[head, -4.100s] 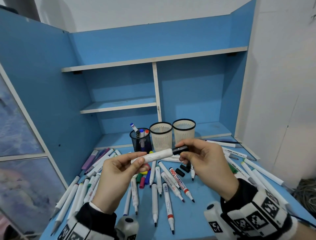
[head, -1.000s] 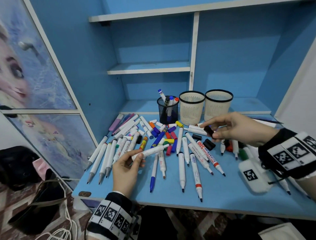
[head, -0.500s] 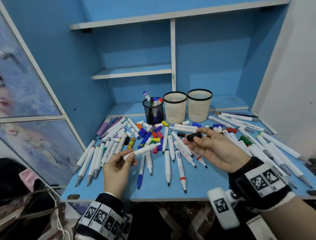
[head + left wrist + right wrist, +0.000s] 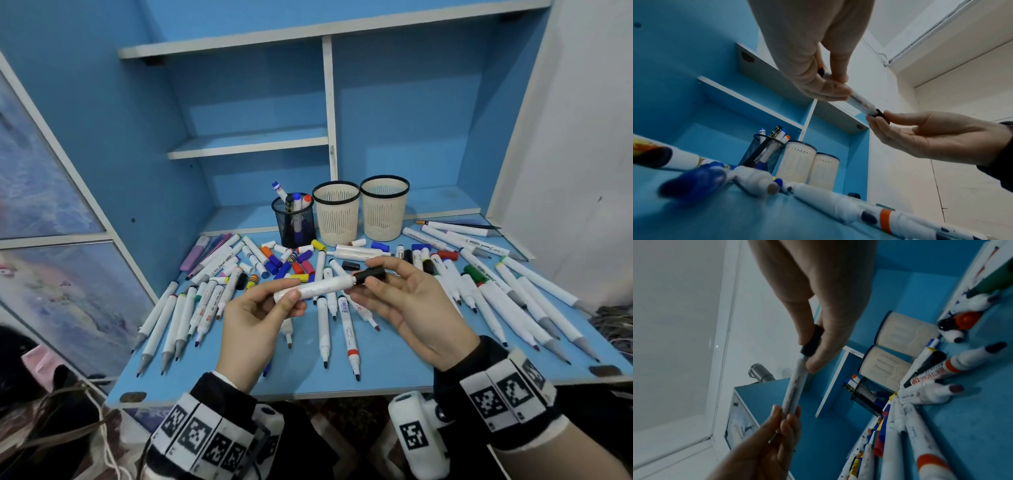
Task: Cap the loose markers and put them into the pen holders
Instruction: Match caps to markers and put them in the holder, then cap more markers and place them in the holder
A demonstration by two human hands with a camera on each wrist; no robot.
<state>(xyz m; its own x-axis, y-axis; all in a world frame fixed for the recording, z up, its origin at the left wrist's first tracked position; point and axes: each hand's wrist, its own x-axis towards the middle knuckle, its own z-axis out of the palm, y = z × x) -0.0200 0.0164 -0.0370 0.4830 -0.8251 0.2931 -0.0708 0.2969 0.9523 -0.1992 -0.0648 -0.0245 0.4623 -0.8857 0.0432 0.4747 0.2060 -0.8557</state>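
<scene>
Both hands are up above the blue bench point(image 4: 387, 363) with one white marker point(image 4: 320, 287) stretched between them, lying roughly level. The left hand point(image 4: 255, 325) pinches the marker's back end between thumb and fingertips, and the left wrist view shows the same grip, fingers curled round the barrel. The right hand point(image 4: 407, 305) has its thumb and fingers closed on the black cap point(image 4: 370, 274), which sits right at the marker's front end; in the right wrist view the cap point(image 4: 811, 342) looks like it's on the barrel, but I can't tell if it's fully seated. Beyond the hands, further out on the bench, there are three pen holders in a row: a black mesh holder point(image 4: 295, 222) with a few capped markers sticking out, then two cream holders point(image 4: 336, 214) just to its right, touching or nearly so. Under and all around the hands the bench is covered in loose markers point(image 4: 346, 329), mostly white barrels with bare tips. A pile of loose caps point(image 4: 291, 262) in blue, orange, yellow and red lies between the hands and the black mesh holder. Out past the right hand there's a fan of longer grey-tipped markers point(image 4: 548, 308) running to the bench edge. Both wrists wear black sleeves with checkered marker bands.
</scene>
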